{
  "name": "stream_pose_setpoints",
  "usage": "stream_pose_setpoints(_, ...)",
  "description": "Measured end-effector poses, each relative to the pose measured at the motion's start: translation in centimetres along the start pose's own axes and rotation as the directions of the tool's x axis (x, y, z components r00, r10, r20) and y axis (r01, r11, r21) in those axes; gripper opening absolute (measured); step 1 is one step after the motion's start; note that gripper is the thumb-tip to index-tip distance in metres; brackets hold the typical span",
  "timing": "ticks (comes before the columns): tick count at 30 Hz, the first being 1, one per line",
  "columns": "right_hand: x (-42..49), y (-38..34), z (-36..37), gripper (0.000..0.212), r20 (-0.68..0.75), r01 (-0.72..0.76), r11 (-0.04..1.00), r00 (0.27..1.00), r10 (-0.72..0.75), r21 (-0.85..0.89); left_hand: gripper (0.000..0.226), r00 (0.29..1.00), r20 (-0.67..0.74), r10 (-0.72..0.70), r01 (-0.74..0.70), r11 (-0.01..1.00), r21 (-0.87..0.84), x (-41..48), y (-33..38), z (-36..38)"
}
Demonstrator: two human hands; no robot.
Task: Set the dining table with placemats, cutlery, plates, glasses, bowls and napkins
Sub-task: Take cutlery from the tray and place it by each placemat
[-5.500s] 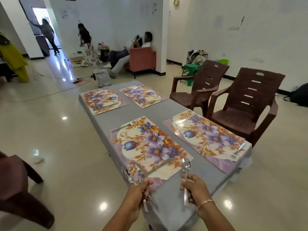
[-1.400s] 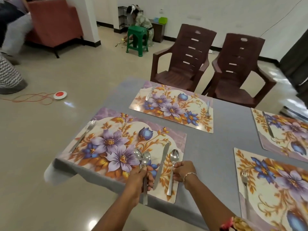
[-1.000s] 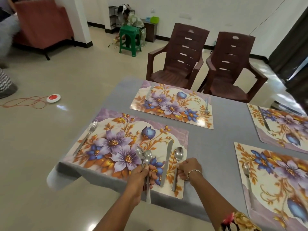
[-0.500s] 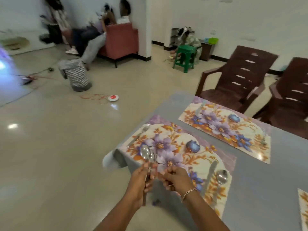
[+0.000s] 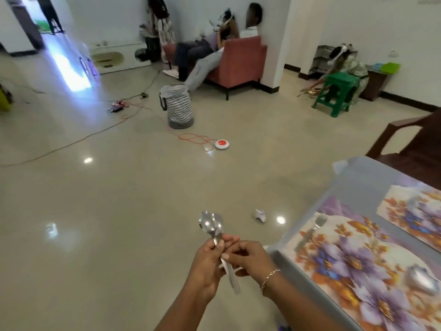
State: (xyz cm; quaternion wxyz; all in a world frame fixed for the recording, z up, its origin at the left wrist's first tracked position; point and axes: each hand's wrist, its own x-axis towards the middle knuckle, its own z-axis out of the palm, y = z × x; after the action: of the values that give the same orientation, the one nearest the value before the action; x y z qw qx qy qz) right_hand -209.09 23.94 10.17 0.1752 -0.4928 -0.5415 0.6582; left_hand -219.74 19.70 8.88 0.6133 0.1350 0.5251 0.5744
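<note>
Head view: left hand grips two spoons (bowls up, above the floor); right hand pinches their handles, hands touching, just beside the desk corner.

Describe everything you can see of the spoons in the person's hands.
Two shiny metal spoons, stacked almost together, bowls up and overlapping, handles slanting down to the right. The left hand grips the handles; the right hand pinches them beside it. Handle ends stick out below, blurred. They are held in the air over the floor, beside the table corner.
</note>
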Motion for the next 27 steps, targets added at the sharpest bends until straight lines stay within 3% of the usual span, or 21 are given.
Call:
stream_pose_setpoints(4,6.3,-4.0,5.5,0.019,-0.004,0.041,0.997,0.999,-0.041,-0.060,0.020,0.998,-0.047,0.043,-0.044,0.999,-0.012,3.6,6.1,-5.0)
stream_pose_setpoints(12,17.1,-9.2,8.5,0.016,-0.064,0.013,0.995,0.998,-0.007,0.098,0.024,0.994,-0.090,0.069,-0.069,0.998,0.003,11.9,14.1,-9.3)
stream_pose_setpoints(19,28.1,-12.8,2.9,0.023,-0.271,0.041,0.982,0.963,0.010,0.183,0.024,1.000,0.011,-0.021,0.019,0.989,0.144,24.5,19.7,-6.5)
stream_pose_setpoints(23,34.0,-15.4,-2.9,0.022,-0.437,0.091,0.981,0.899,-0.008,0.169,0.024,0.993,0.098,-0.062,0.029,0.950,0.311,33.5,24.4,-0.8)
stream_pose_setpoints(27,38.4,-17.0,-8.5,0.027,-0.567,0.117,0.946,0.820,0.080,0.302,0.025,0.967,0.205,-0.149,0.041,0.890,0.453,41.5,26.9,4.4)
